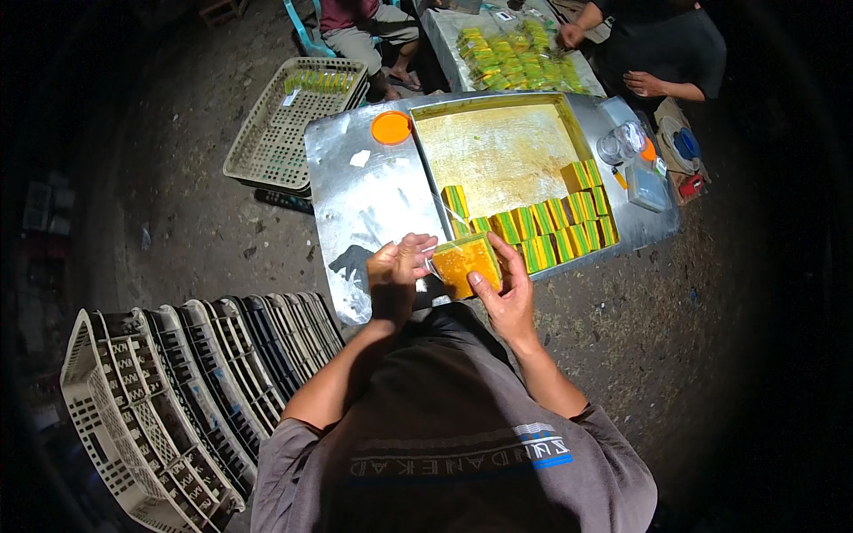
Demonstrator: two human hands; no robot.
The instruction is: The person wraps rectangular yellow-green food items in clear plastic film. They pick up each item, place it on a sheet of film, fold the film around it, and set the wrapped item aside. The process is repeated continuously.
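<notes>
My right hand (510, 293) holds a square slice of layered cake (468, 265), brown-orange on its face with green and yellow at the edge. Beside the slice's left edge is my left hand (400, 266), fingers raised, with thin clear plastic film (432, 266) at the fingertips; how firmly it grips the film is unclear. Just beyond my hands, a large shallow metal tray (493, 160) holds rows of striped green and yellow cake slices (543, 216) along its near and right sides. A few more slices (455, 202) stand at its left wall.
The tray rests on a metal-topped table (373, 200) with an orange lid (391, 127) and plastic containers (650, 188). Plastic crates (266, 143) stand at the left; more crates (160, 400) are stacked near me. Wrapped cakes (520, 60) cover a farther table, beside a co-worker (660, 53); another person (366, 30) sits nearby.
</notes>
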